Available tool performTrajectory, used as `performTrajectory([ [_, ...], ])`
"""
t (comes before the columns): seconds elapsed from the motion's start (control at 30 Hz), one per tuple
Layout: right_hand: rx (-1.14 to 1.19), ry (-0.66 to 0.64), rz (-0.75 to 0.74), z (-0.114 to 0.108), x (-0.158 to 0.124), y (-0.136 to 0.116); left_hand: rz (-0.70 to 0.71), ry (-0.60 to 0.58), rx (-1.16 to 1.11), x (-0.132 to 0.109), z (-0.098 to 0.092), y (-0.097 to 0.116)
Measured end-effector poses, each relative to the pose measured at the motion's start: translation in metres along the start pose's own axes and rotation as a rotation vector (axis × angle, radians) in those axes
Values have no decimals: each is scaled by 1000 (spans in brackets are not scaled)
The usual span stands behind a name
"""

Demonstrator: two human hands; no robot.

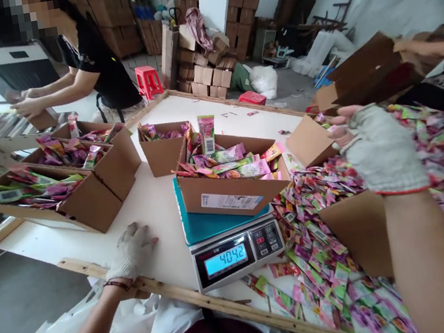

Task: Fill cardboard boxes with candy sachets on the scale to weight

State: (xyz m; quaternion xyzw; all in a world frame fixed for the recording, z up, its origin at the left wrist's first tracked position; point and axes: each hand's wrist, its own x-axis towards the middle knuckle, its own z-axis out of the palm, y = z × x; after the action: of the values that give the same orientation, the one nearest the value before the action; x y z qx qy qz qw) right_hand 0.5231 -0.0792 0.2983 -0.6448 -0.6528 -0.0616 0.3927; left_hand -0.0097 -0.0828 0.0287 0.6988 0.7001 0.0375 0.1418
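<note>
My left hand (131, 252), in a cutoff pale work glove, rests on the white tabletop near its wooden edge, fingers spread and nothing held. My right hand (384, 148), gloved the same way, hovers over a heap of pink and green snack sachets (324, 262). Its fingers reach left, apart, and I see nothing gripped. Below it a cardboard box (354, 230) stands in the heap, its inside partly hidden by my forearm. Between my hands a digital scale (239, 255) reads 404.2. On its teal pan sits an open box (221, 193) full of sachets, one upright.
Several sachet-filled boxes (101, 198) stand at left, and a smaller one (163, 150) is behind the scale. A person in black (102, 67) works at far left. Another person's arm (433, 47) reaches to a large carton (373, 63) at right. A wooden strip (227, 310) edges the table.
</note>
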Motion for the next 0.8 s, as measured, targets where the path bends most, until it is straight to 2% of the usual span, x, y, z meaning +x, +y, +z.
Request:
performTrajectory([
  [0.1,62,-116,-77,21,12,-42,19,7,22,1,13,-1],
  [0.23,-166,-382,-193,45,24,-81,67,37,35,6,20,-8],
  [0.33,-334,-595,-99,52,27,-93,67,35,40,5,19,-8],
  [0.43,-439,-659,23,50,27,-100,63,38,42,3,16,-3],
  [0.53,-500,-600,57,45,26,-108,69,29,49,3,14,-1],
  [0.63,-501,-479,63,40,26,-110,92,55,39,3,15,-3],
  [0.7,-504,-347,32,35,26,-103,100,74,28,3,18,-5],
  [0.8,-454,-108,-15,22,21,-78,96,76,16,4,24,-8],
])
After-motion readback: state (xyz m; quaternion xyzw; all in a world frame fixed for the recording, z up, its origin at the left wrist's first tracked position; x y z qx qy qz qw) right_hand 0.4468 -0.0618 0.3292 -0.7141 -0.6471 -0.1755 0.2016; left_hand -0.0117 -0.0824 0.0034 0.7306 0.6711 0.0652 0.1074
